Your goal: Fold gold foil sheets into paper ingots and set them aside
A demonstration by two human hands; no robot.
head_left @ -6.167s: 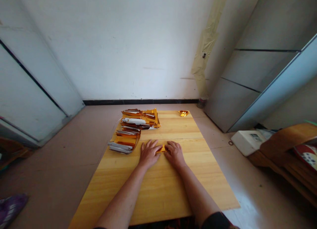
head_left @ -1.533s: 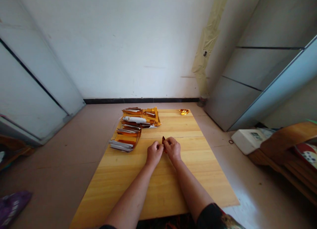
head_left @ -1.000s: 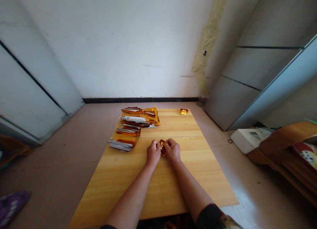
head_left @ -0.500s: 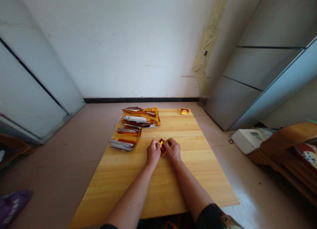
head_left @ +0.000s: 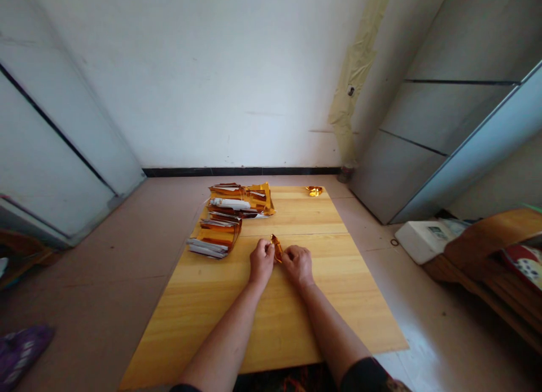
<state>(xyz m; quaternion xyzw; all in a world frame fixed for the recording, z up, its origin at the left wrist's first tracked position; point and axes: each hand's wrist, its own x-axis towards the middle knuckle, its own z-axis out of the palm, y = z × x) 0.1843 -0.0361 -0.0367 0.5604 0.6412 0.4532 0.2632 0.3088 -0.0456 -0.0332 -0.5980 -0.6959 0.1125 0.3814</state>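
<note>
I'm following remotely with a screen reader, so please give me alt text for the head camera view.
A person's left hand pinches a small folded gold foil piece on a pale wooden table, with the right hand beside it. Stacks of gold-and-silver foil paper lie toward the table's far left, and another small gold foil piece sits at its far edge.

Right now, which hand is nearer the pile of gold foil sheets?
Left hand: it sits right of the pile of gold foil sheets. The right hand lies farther right, beyond the folded foil piece.
</note>
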